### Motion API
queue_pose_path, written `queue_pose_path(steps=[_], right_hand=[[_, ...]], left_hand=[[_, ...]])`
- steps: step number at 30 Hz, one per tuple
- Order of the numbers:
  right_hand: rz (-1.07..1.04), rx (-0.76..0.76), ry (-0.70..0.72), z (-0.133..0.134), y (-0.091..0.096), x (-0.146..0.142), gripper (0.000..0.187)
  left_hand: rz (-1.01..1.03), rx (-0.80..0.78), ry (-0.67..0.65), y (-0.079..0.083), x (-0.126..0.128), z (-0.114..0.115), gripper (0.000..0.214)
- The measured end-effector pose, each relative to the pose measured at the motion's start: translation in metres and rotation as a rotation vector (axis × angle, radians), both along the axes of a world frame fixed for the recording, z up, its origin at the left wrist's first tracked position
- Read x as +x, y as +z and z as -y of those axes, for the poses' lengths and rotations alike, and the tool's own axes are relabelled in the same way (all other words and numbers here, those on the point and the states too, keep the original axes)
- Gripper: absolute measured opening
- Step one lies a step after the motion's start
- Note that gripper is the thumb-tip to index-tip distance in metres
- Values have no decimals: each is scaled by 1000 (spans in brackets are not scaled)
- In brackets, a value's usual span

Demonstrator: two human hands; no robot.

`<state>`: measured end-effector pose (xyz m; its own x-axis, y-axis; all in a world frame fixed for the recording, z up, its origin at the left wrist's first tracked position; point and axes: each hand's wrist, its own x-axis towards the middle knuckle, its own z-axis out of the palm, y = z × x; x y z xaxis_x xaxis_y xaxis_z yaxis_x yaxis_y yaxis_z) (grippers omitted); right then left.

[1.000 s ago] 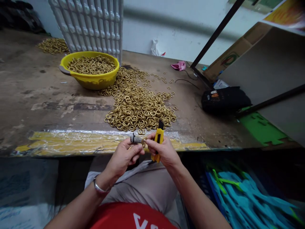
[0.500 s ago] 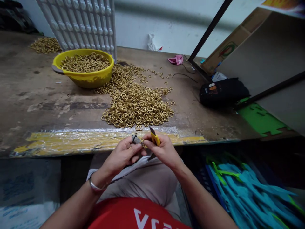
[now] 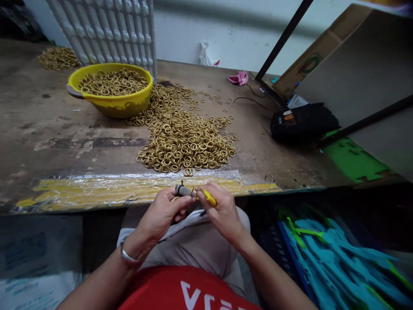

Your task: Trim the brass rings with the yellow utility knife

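Note:
My left hand [image 3: 164,211] is closed, its thumb and index finger pinching a small gold-coloured ring [image 3: 192,191]. Around that index finger sits a grey wrap [image 3: 183,190] tied with a black band. Close against it, my right hand [image 3: 222,206] is closed on a small knife with a yellow handle [image 3: 210,198]. Its fingertips meet the ring, and a dark tip shows below the fingers. Just beyond both hands, a heap of gold-coloured rings [image 3: 190,142] spreads over the table.
A yellow basin [image 3: 119,103] full of rings stands on the table [image 3: 64,125] at left, before a grey ribbed panel [image 3: 112,34]. To the right lie a black pouch [image 3: 301,122] and a pink item [image 3: 238,78]. Turquoise items [image 3: 342,258] fill a blue crate at lower right.
The knife has turned in my right hand: its blade pointed up and away before, and now only the yellow handle shows on top. My fingers have come together at the ring.

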<state>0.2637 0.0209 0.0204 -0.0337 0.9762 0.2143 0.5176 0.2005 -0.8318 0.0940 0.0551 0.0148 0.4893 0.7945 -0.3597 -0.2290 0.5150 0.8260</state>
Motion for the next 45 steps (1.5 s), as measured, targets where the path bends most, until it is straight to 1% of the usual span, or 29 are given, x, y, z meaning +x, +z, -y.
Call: queue_pose_path(steps=[1, 3, 6, 13, 16, 18, 20, 21, 22, 23, 24, 26, 27, 28, 29, 31, 33, 34, 36, 38, 40, 43, 45], right_hand=[[135, 32, 14, 2, 1, 3, 17], [354, 32, 21, 6, 3, 7, 27], [553, 8, 4, 8, 3, 9, 32], [748, 0, -6, 4, 0, 6, 30], [815, -38, 4, 0, -3, 10, 26], [866, -111, -40, -6, -7, 19, 25], [902, -248, -161, -13, -11, 33, 23], [887, -317, -238, -17, -12, 40, 20], [819, -359, -287, -19, -13, 45, 17], [691, -371, -297, -21, -12, 49, 19], [501, -385, -248, -21, -10, 50, 25], [36, -464, -56, -18, -5, 42, 36], [-191, -535, 49, -15, -2, 35, 38], [-379, -588, 119, -13, 1, 27, 39], [-525, -613, 158, -10, 3, 19, 38], [-714, -614, 162, -7, 6, 5, 35], [-805, -576, 90, -5, 8, -3, 32], [-814, -551, 48, -4, 10, -4, 30], [-758, -482, -10, -4, 13, -4, 26], [-616, -385, -28, -2, 18, -1, 24], [-428, -281, -30, -1, 23, 3, 23], [-100, -176, 25, 1, 30, 9, 14], [61, -150, 102, 1, 34, 11, 8]], left_hand=[[-25, 19, 8, 0, 0, 0, 30], [-67, 57, 12, 1, 0, 0, 29], [-115, 102, 14, 1, 0, 0, 30], [-220, 282, -22, -2, -1, 1, 25], [-216, 266, -47, -4, 0, 0, 21], [-206, 229, -59, -3, 0, 0, 19], [-205, 232, -65, 0, -4, 1, 18], [-202, 243, -77, 2, -6, 2, 17], [-193, 253, -97, 4, -9, 3, 17], [-178, 254, -121, 5, -12, 4, 17], [-155, 247, -144, 5, -13, 5, 18], [-101, 215, -168, 3, -14, 5, 20], [-80, 201, -159, 1, -14, 5, 21], [-69, 190, -140, -2, -13, 5, 21], [-66, 187, -117, -4, -12, 4, 20], [-84, 208, -80, -6, -10, 4, 19], [-114, 237, -68, -6, -9, 5, 18], [-123, 240, -69, -5, -9, 5, 17], [-126, 213, -76, -2, -10, 6, 18], [-135, 171, -86, 1, -10, 6, 21], [-166, 161, -86, 4, -12, 4, 23], [-202, 204, -81, 7, -15, -2, 26], [-192, 208, -125, 7, -17, -5, 30]])
